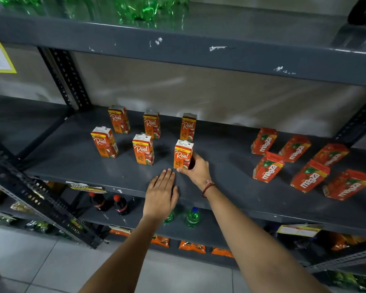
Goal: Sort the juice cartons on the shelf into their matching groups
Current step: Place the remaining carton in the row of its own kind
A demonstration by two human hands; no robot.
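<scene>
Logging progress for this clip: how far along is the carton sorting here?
Nearly done. Six Real cartons stand in two rows on the left of the shelf, six Maaza cartons on the right, none mixed. In hand: the right hand grips the front-right Real carton, standing on the shelf. The left hand rests flat, open. Left: releasing it.

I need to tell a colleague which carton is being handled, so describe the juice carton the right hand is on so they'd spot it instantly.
On the middle grey shelf, find the left cluster of six upright orange Real cartons in two rows. It is the front-row Real carton at the right end, nearest the red Maaza cartons. It alone has the right hand wrapped around its right side.
</scene>
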